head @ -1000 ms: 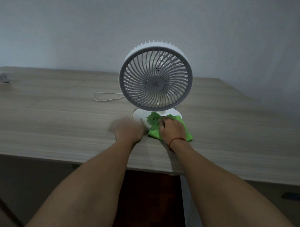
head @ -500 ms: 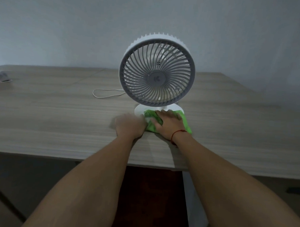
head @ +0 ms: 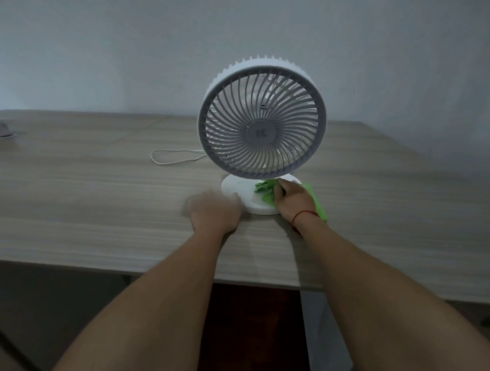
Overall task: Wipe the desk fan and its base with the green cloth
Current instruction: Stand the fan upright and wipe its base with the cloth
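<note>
Shifted rightward since the earlier frame: green cloth (head: pixel 268 192), now pressed onto the right part of the round white base (head: pixel 239 190) by the right hand (head: pixel 292 201), fingers closed on it. Left hand (head: pixel 215 211): blurred, laid flat and open on the wooden desk (head: pixel 98 208), touching the base's left edge. Fan (head: pixel 262 118): upright, centre-right. White cable (head: pixel 174 157): looped far left of it.

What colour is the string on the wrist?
Red. The string circles the right hand's wrist, clearest in the head view.
</note>
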A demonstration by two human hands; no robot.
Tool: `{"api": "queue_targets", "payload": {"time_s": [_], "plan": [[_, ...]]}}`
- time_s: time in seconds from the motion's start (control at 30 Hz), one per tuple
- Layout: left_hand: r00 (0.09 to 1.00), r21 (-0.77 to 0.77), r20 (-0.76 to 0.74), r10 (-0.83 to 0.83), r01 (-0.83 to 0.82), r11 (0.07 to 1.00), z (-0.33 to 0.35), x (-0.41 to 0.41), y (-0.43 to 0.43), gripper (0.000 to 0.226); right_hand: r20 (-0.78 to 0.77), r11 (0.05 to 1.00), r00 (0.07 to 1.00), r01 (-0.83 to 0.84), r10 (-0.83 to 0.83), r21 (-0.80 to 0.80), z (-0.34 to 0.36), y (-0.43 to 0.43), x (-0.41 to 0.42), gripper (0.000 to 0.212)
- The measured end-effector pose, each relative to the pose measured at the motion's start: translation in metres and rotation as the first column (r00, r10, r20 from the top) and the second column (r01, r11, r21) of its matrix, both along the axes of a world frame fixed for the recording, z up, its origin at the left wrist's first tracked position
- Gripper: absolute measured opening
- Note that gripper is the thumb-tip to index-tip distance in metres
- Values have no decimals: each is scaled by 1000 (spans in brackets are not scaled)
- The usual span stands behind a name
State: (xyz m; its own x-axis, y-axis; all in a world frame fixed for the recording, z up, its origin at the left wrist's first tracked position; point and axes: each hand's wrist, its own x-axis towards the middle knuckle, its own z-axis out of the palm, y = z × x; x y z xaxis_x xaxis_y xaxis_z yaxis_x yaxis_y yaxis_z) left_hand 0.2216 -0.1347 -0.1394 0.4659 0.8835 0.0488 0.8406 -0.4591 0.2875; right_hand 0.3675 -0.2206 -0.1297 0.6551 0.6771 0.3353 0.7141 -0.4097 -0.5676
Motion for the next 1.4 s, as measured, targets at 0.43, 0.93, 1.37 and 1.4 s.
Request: {"api": "queue_targets", "payload": {"time_s": [0.43,0.93,1.37,1.4], "plan": [[1000,-14,-7,-4,4,1000,2,-1,-7,73,154,981,972,-162,178,-108,-1,-18,-36,42],[999,1,31,11,-11,1000,0,0,-5,74,60,997,996,-69,71,-44,2,-8,-23,37],[913,-10,398,91,-94,995,18,-3,-51,55,-258,955,920,287,-295,-67,18,-53,-14,49],[909,-77,410,78,-51,996,18,1,-53,58,-288,956,911,276,-294,-103,18,-56,-14,51]]}}
